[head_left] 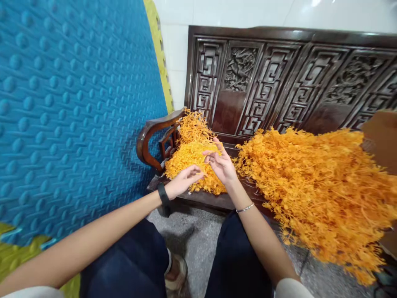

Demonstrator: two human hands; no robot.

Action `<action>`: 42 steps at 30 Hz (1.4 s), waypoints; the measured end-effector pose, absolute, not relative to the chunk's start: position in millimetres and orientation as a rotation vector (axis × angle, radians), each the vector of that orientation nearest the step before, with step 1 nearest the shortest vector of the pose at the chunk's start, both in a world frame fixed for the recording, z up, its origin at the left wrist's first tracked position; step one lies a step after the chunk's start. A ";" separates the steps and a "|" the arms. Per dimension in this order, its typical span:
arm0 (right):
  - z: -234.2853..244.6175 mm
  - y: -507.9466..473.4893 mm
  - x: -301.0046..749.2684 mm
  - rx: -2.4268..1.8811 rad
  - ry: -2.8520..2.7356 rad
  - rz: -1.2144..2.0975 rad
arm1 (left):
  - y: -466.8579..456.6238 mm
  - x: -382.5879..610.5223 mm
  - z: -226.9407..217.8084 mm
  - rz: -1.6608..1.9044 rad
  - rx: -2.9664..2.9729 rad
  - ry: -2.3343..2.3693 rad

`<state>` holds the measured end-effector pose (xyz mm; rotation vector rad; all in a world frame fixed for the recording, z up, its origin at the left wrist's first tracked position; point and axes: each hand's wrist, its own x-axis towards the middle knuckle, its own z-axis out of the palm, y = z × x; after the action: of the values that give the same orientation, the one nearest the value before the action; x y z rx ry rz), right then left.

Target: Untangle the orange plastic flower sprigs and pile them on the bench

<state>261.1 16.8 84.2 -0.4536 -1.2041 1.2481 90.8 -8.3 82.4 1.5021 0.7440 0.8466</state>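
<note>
My left hand (183, 181), with a black band on the wrist, reaches forward with its fingers stretched out, touching the near edge of a small heap of orange plastic sprigs (190, 153) piled at the left end of a dark carved wooden bench (248, 82). My right hand (221, 163), a thin bracelet on its wrist, is just to the right of that heap with its palm turned toward me and its fingers spread and slightly curled. Neither hand visibly holds anything. A much larger heap of the same orange sprigs (319, 186) covers the bench to the right.
A blue studded foam mat (71, 111) with a yellow-green edge stands upright on the left, close to the bench's curved armrest (151, 132). A brown cardboard box (383, 136) sits at the far right. My knees in dark trousers are below, over a speckled grey floor (195, 236).
</note>
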 end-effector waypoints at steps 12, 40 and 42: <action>84.9 16.1 329.1 -0.434 -0.938 1.191 | 19.7 143.1 125.9 0.889 1.693 0.620; 63.0 21.1 312.8 -0.768 -0.925 1.346 | 332.9 120.0 158.8 0.884 2.159 1.766; 63.5 19.9 313.3 -0.767 -0.935 1.351 | 335.4 113.0 159.4 0.867 2.169 1.809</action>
<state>313.3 19.9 63.5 -0.7666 -0.9355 1.3505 113.0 335.4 159.4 2.1691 1.8085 0.8673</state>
